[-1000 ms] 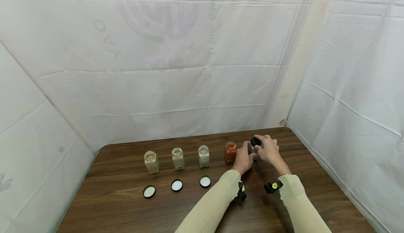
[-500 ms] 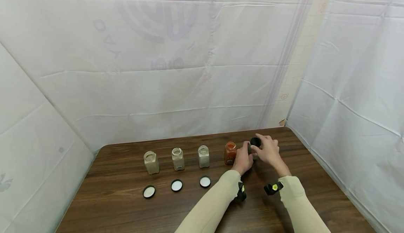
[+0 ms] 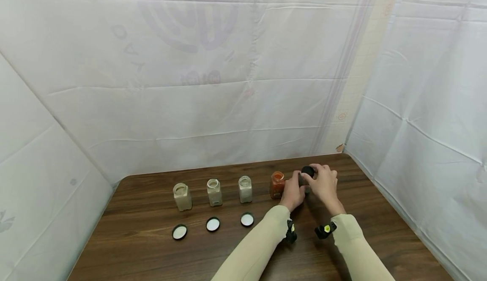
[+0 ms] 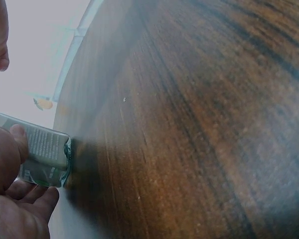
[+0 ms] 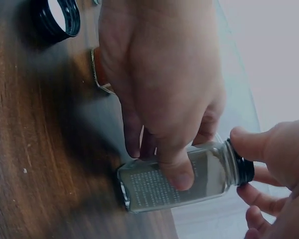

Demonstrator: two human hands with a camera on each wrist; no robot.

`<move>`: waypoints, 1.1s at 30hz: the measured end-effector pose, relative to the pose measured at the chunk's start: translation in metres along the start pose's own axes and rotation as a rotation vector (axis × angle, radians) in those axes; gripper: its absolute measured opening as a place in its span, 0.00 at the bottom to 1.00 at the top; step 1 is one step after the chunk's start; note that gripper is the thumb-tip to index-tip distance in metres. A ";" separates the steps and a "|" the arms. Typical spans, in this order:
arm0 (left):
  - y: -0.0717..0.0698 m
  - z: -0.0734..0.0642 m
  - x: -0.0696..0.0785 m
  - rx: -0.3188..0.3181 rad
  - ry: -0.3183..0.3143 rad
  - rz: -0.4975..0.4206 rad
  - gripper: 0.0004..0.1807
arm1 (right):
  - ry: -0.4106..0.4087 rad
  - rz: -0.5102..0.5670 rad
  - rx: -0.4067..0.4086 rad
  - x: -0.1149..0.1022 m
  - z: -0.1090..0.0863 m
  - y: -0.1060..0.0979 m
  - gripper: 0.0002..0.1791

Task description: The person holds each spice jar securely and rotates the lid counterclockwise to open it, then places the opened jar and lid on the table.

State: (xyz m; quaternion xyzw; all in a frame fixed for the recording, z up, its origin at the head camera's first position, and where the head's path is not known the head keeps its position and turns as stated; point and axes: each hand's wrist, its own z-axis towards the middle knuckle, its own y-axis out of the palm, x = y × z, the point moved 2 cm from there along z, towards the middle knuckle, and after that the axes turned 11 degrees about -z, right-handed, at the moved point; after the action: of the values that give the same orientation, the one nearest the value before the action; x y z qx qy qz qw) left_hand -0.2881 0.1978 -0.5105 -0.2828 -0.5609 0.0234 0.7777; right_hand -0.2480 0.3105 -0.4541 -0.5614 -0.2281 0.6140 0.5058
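My left hand (image 3: 293,193) holds a glass spice jar (image 5: 204,174) with printed text, gripping it round the body at the right end of the row. In the right wrist view its thumb lies across the glass. A black lid (image 5: 245,172) sits on the jar's neck, and my right hand (image 3: 325,184) pinches it between thumb and fingers. Pale powder shows through the jar's side. Right beside my left hand stands an uncovered jar of red-orange spice (image 3: 277,186). Seen from the head, my left hand hides most of the held jar.
To the left stand three uncovered jars of pale contents: a left jar (image 3: 182,197), a middle jar (image 3: 214,193) and a right jar (image 3: 245,189). Before them lie upturned lids (image 3: 179,232), (image 3: 213,224), (image 3: 247,219). White sheeting (image 3: 213,103) hangs behind the wooden table (image 3: 144,255).
My right hand has turned a little on the black lid, its wrist swinging slightly left and its fingers shifting their grip. My left hand keeps the jar in the same place.
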 end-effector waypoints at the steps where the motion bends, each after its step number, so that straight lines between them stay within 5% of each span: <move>1: 0.000 0.000 0.000 0.000 -0.003 -0.003 0.22 | -0.012 0.005 -0.012 0.000 0.000 0.000 0.26; 11: 0.002 0.002 -0.001 0.011 -0.001 0.007 0.23 | -0.120 -0.003 -0.106 0.000 0.005 -0.003 0.24; 33: 0.002 0.002 -0.001 -0.003 -0.002 0.004 0.23 | -0.177 -0.050 -0.105 0.000 0.005 -0.007 0.25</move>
State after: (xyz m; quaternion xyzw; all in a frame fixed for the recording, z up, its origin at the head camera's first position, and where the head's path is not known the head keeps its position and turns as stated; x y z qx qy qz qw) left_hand -0.2898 0.2002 -0.5119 -0.2852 -0.5612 0.0246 0.7766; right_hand -0.2502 0.3150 -0.4471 -0.5250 -0.3177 0.6355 0.4686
